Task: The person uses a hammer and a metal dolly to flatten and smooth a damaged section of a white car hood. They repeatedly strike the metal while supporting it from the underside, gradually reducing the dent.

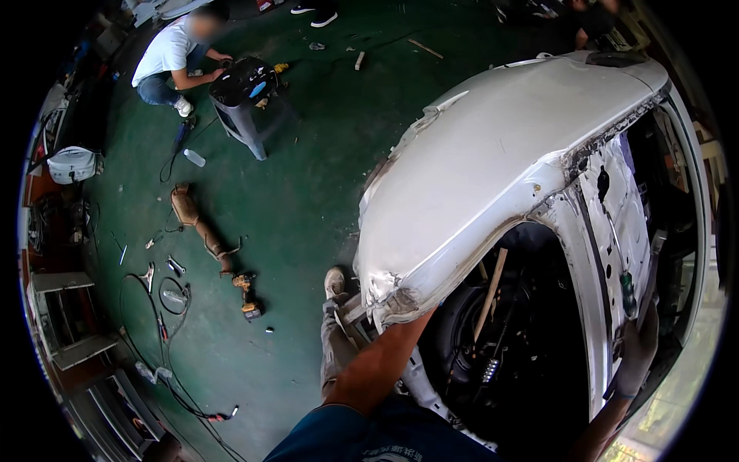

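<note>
A white car body section [477, 162], with cut, ragged edges, stands before me on the right. My left forearm [385, 362] reaches under its near corner, which hides my left hand. At the right, my right hand [637, 354], in a grey glove, is closed around a long grey hammer-like tool [653, 266] pointing away from me. Just beside this hand, a screwdriver [628, 292] with a dark green handle rests against the pale inner panel [608, 192]. Inside the dark opening, a wooden stick [491, 292] leans near a coiled spring [490, 369].
On the green floor lie a rusty exhaust pipe [204, 227], a cordless drill [246, 296], cables [165, 354] and a plastic bottle [195, 158]. A person [165, 61] crouches by a grey stool [240, 127] at the far left. Metal frames [69, 316] line the left side.
</note>
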### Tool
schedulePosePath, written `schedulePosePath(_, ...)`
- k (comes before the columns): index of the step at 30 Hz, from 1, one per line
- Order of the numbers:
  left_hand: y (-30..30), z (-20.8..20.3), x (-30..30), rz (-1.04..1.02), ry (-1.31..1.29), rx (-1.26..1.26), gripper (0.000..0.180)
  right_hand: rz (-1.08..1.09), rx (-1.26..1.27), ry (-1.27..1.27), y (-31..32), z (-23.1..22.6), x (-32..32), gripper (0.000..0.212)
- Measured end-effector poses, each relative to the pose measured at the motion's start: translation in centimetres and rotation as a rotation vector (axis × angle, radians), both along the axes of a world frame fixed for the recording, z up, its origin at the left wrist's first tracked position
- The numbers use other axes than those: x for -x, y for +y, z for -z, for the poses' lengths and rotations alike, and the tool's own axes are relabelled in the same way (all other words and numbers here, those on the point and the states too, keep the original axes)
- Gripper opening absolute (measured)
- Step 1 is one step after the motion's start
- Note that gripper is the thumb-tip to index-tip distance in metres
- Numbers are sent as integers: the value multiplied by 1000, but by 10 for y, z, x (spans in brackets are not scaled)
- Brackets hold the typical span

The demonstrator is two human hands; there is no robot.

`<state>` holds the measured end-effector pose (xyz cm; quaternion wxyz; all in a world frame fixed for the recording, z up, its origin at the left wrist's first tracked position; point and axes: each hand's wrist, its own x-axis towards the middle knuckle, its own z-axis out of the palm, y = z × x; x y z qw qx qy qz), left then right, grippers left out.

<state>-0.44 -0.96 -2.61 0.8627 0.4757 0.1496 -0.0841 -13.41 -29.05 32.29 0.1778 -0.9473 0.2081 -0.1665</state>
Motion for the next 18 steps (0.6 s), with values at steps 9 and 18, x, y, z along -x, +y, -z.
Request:
schedulePosePath(9,-5,6,-2,-56,11,34,57,-582,-786,-24,202,15,-66,68)
schedulePosePath(18,-3,13,9,-51,44,88,56,-1089,168,508,278,25,-113,42)
